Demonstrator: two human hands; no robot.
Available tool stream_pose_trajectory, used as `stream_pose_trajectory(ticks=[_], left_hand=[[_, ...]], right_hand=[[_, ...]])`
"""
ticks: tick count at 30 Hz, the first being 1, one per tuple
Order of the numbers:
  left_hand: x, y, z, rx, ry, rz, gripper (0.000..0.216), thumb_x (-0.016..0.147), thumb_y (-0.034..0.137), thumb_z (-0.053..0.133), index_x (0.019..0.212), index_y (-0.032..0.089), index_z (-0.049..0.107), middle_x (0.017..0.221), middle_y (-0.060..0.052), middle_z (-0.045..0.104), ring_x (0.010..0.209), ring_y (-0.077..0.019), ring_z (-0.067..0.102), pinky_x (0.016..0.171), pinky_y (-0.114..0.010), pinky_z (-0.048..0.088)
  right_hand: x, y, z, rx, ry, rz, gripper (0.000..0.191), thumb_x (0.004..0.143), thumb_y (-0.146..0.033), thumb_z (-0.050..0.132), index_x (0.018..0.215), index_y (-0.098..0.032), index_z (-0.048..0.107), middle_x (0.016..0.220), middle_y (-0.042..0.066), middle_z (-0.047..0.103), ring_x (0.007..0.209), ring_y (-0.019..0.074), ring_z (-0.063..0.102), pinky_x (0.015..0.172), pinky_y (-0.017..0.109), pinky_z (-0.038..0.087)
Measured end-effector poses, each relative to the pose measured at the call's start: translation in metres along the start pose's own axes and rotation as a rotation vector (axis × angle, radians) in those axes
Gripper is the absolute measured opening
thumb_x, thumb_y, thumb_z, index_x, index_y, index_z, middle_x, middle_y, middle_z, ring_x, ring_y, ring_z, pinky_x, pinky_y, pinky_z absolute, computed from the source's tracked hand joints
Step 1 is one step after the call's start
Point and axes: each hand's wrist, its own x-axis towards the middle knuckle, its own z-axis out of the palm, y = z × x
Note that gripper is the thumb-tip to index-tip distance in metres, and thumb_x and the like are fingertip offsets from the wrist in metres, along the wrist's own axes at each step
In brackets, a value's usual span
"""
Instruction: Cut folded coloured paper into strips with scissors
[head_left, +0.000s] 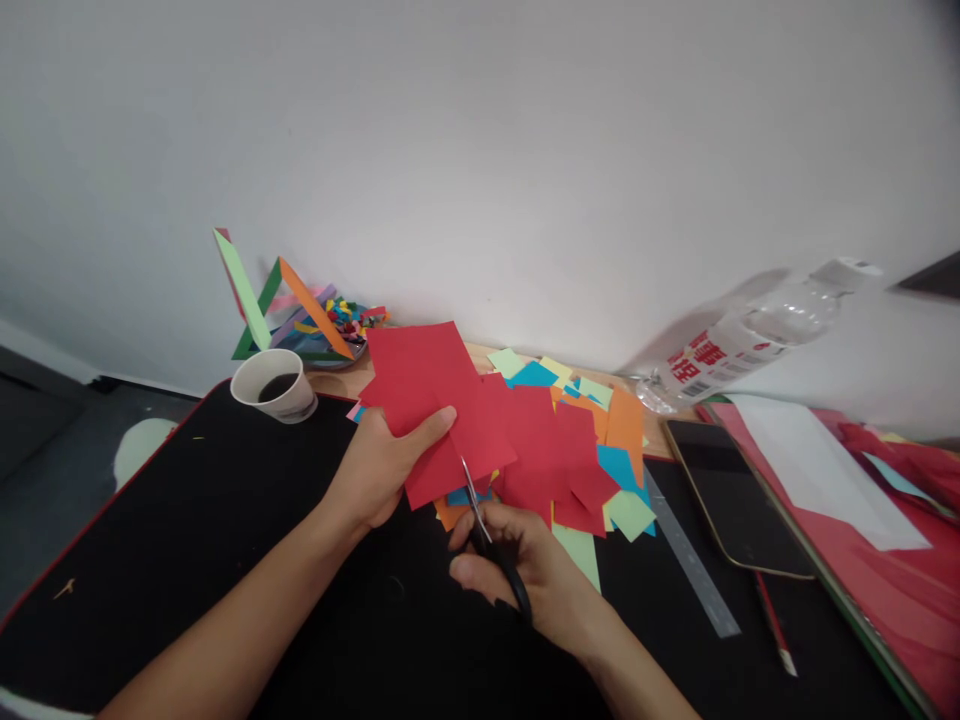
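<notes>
My left hand [382, 462] pinches a red paper sheet [427, 395] and holds it up over the black mat [187, 540]. My right hand [525, 575] grips black-handled scissors [487, 545], whose blades reach into the sheet's lower edge. Just behind and to the right lies a pile of cut paper squares [577, 450] in red, orange, blue and pale green.
A paper cup [274, 385] of dark liquid stands at the back left, with folded paper strips [285, 310] and a bowl of scraps behind it. To the right lie a ruler [690, 565], a phone [731, 495], a pencil [772, 625], a plastic bottle [750, 345] and red sheets [900, 570].
</notes>
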Motion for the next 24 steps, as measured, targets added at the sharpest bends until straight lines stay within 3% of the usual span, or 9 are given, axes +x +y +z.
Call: stream_pose_trajectory(ticks=[11,19,24], left_hand=[[0.0017,0.0003,0.0006,0.015,0.026,-0.005,0.027,0.065,0.026,0.08,0.088,0.015,0.07,0.084,-0.005,0.074,0.071,-0.0192,0.069,0.061,-0.026,0.056],[0.0002,-0.004,-0.0013,0.055,-0.076,0.01,0.026,0.07,0.028,0.076,0.093,0.017,0.067,0.088,-0.005,0.073,0.074,-0.0199,0.069,0.064,-0.029,0.057],[-0.0016,-0.0038,-0.0013,0.076,-0.072,-0.002,0.025,0.071,0.028,0.075,0.092,0.017,0.066,0.083,-0.004,0.073,0.069,-0.0194,0.068,0.06,-0.029,0.056]], right_hand=[[0.0023,-0.0033,0.0023,-0.022,0.028,0.037,0.038,0.073,-0.05,0.072,0.077,-0.017,0.055,0.055,-0.007,0.047,0.046,0.0063,0.04,0.046,0.021,0.03],[0.0017,-0.0059,0.0016,0.0,0.015,-0.006,0.041,0.072,-0.048,0.074,0.09,-0.016,0.056,0.067,-0.004,0.049,0.057,0.0082,0.043,0.055,0.023,0.033],[0.0017,-0.006,0.0006,-0.016,0.009,-0.02,0.038,0.074,-0.047,0.073,0.089,-0.016,0.056,0.067,-0.005,0.048,0.058,0.0083,0.042,0.056,0.023,0.032]])
